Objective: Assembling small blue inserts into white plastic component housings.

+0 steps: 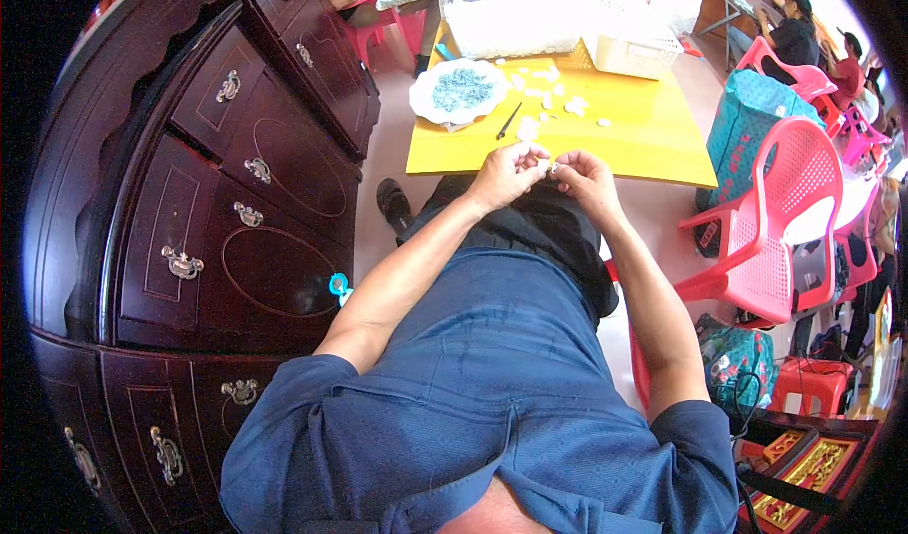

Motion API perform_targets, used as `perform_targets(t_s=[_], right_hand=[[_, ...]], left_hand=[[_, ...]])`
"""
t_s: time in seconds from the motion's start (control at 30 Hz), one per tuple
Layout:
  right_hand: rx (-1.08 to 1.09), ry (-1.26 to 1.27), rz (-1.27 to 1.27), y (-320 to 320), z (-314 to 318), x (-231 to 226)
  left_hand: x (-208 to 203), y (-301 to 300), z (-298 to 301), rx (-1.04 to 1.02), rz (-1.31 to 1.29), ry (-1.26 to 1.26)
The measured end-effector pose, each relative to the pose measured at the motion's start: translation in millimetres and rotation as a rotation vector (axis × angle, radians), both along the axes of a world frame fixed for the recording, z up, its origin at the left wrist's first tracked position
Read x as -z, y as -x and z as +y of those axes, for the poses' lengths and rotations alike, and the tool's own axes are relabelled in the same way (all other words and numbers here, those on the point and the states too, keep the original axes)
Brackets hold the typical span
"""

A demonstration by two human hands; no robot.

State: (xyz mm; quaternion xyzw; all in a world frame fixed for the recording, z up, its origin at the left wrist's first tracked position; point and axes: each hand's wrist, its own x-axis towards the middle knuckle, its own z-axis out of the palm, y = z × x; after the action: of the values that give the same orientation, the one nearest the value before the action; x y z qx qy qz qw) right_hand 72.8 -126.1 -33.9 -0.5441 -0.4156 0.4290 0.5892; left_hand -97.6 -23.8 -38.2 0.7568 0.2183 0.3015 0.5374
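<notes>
Both hands meet just over the near edge of the yellow table [653,146]. My left hand [506,175] is closed in a pinch, and so is my right hand [588,180]. Between their fingertips is a small pale piece [551,167], too small to make out in detail. A slim black pen-like tool [510,120] lies on the table just beyond my left hand. Small white pieces [575,106] are scattered past the fingertips. At the table's left sits a white scalloped plate [423,102] heaped with thin blue-grey bits [463,89].
White plastic baskets [632,58] stand at the table's far side. A dark wooden cabinet [274,250] with metal handles fills the left. To the right are pink plastic chairs [771,231] and a teal bag [747,127]. Other people [794,37] sit farther off.
</notes>
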Motion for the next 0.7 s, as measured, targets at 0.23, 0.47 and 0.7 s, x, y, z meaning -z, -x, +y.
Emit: perform_targets(t_s=[0.23,0.47,0.7], right_hand=[[-0.004,-0.014,0.005,-0.4,-0.5,-0.5],[-0.008,0.012,-0.023,0.3,-0.3,-1.9],[-0.011,0.02,0.004,0.2,-1.2,-2.4]], left_hand=[[-2.5,-0.4,-2.5,-0.021,-0.031,0.025],[-2.1,0.7,-1.3,0.009,-0.012,0.024],[-5.7,-0.1,-4.6,-0.03,-0.023,0.044]])
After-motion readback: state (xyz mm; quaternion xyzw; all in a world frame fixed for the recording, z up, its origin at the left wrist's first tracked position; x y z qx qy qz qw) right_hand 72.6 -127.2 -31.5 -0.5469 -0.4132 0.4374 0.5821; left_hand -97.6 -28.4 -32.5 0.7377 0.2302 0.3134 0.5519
